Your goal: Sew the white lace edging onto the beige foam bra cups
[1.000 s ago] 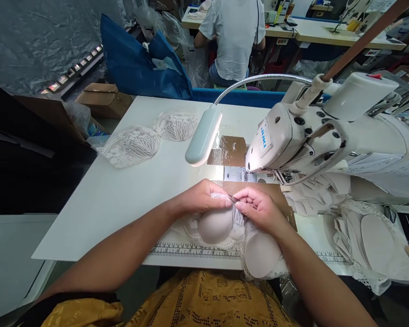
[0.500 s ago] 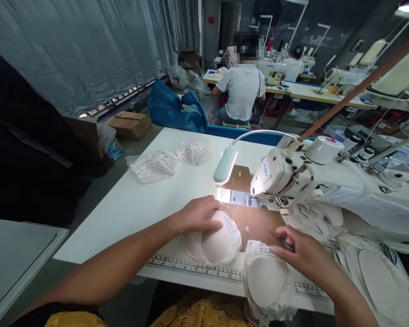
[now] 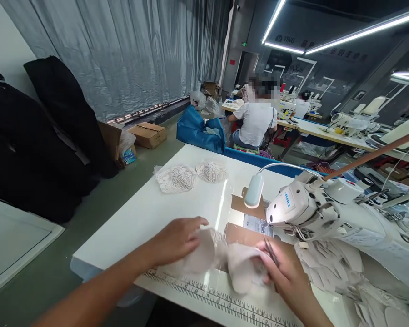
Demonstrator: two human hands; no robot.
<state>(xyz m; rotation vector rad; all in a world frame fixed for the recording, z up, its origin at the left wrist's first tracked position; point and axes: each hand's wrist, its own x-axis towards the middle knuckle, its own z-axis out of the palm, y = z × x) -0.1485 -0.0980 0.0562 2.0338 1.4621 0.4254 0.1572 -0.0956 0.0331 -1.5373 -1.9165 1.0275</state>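
A pale bra with lace edging lies across the front of the table, blurred by motion. Its left cup (image 3: 201,254) is at the fingers of my left hand (image 3: 177,240), which are closed on the upper edge. My right hand (image 3: 282,268) grips the raised right cup (image 3: 243,268), and small dark thread snips (image 3: 271,252) stick up between its fingers. The fingertips behind that cup are partly hidden. Just beyond both hands stands the white sewing machine (image 3: 293,206), its needle area lit by a small lamp (image 3: 254,190).
Two lace cup pieces (image 3: 177,178) lie toward the table's far left. Pale cut pieces (image 3: 337,263) are heaped right of the machine. A printed ruler (image 3: 204,290) runs along the front edge. Beyond the table are a blue bag (image 3: 197,129) and a seated person (image 3: 255,122).
My right hand has taken hold of the right cup and lifted it from the table edge onto the tabletop. My left hand stays at the left cup. The view has tilted upward.
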